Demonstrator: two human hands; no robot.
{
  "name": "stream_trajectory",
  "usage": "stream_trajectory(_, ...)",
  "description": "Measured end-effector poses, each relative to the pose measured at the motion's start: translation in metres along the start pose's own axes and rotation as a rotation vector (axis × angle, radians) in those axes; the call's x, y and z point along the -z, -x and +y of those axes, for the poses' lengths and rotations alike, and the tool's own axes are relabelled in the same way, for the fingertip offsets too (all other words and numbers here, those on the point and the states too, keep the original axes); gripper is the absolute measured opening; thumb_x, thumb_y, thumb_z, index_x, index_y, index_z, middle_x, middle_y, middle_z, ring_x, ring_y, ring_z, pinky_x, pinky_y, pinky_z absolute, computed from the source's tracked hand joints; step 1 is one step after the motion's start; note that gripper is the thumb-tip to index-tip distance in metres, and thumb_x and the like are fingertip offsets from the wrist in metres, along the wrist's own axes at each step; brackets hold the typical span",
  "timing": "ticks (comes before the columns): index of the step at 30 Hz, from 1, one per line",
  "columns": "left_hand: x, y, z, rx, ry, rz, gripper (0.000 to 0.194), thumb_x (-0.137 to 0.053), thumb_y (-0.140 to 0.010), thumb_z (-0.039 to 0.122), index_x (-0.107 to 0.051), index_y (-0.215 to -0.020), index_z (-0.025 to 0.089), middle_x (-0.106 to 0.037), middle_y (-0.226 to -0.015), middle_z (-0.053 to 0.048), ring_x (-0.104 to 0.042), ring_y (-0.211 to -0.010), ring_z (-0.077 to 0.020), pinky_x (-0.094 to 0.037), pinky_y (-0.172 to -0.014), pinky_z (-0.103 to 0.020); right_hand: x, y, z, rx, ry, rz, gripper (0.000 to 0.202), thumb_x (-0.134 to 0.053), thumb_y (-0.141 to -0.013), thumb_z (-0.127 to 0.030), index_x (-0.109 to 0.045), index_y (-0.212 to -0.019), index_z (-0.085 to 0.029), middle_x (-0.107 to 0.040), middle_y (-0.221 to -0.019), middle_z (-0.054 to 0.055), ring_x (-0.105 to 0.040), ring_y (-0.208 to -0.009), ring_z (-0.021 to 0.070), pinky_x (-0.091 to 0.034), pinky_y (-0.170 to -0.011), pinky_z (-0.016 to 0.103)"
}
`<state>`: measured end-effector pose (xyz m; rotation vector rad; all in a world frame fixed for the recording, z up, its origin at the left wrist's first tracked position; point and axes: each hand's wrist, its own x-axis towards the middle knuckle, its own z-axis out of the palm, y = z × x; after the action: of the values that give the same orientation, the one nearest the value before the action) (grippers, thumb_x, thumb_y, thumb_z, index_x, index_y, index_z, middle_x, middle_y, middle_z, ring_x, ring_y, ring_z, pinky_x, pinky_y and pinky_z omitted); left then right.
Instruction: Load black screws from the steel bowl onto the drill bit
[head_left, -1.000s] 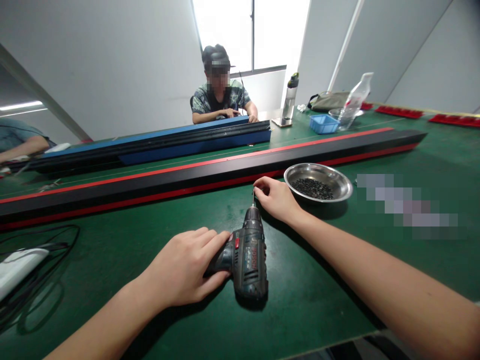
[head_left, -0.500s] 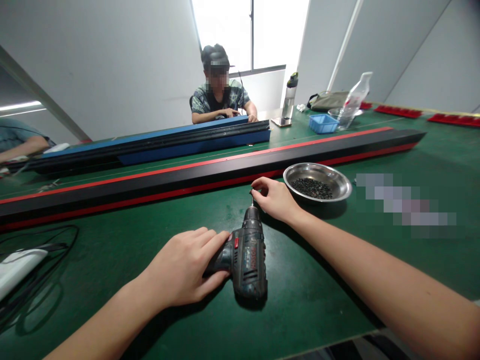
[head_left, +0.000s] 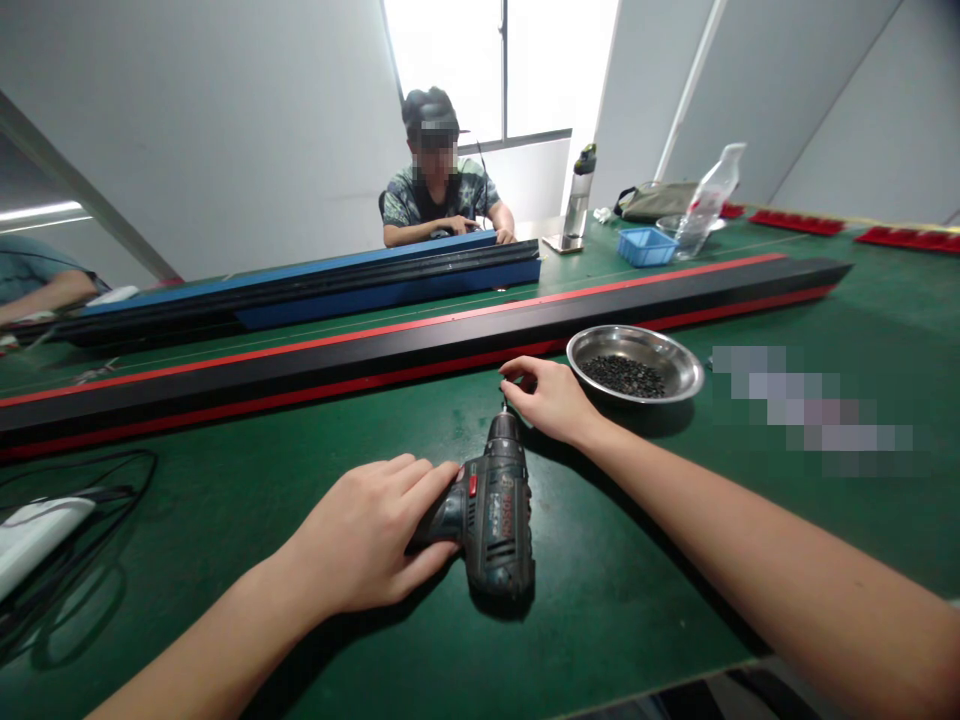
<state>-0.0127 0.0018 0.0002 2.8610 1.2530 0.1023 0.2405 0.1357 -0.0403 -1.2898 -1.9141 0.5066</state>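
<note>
your drill (head_left: 501,530) on its side in front of you, left hand (head_left: 375,530) wrapped round its grip (head_left: 444,520), right hand (head_left: 551,397) pinched nearly closed by the bit (head_left: 505,405), can't tell on what tbh, steel bowl (head_left: 681,368) just beside, black-red beam (head_left: 375,352) beyond

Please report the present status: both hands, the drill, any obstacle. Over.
Left hand gripping drill. Right hand at bit's tip, pinch unclear. Drill pointing toward black-and-red bar. Metal bowl beside right hand, not blocking bit.
</note>
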Motion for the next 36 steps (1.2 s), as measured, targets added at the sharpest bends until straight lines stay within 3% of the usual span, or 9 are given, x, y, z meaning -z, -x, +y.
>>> stream_trajectory(7, 0.001, 0.000, 0.000, 0.007, 0.004, 0.002, 0.052, -0.060, -0.095, 0.041, -0.051, -0.141, 0.018, -0.071, -0.116, -0.012, -0.067, -0.100, -0.0292, -0.056, -0.085, -0.044, -0.001, 0.000, 0.002, 0.001, -0.004, 0.009, 0.023, -0.067, -0.090, -0.020, -0.079, -0.109, -0.019, -0.081, -0.107, 0.008, -0.077, -0.096, 0.0232, -0.058, -0.093, 0.035)
stream_trajectory(13, -0.003, -0.002, 0.003, 0.090, 0.021, 0.021, 0.051, -0.060, -0.096, 0.043, -0.052, -0.140, 0.020, -0.070, -0.111, -0.010, -0.065, -0.098, -0.0288, -0.055, -0.086, -0.045, -0.005, -0.002, 0.005, -0.043, 0.025, 0.100, 0.028, -0.066, -0.092, -0.021, -0.077, -0.116, -0.016, -0.080, -0.113, 0.011, -0.076, -0.103, 0.0254, -0.056, -0.100, 0.040)
stream_trajectory(36, -0.010, -0.009, 0.013, 0.260, -0.097, 0.087, 0.050, -0.057, -0.099, 0.046, -0.055, -0.140, 0.018, -0.071, -0.113, -0.011, -0.065, -0.099, -0.0317, -0.055, -0.081, -0.046, -0.008, 0.000, 0.006, -0.012, 0.040, 0.076, 0.029, -0.064, -0.094, -0.023, -0.076, -0.119, -0.016, -0.079, -0.114, 0.012, -0.075, -0.101, 0.0256, -0.056, -0.097, 0.039)
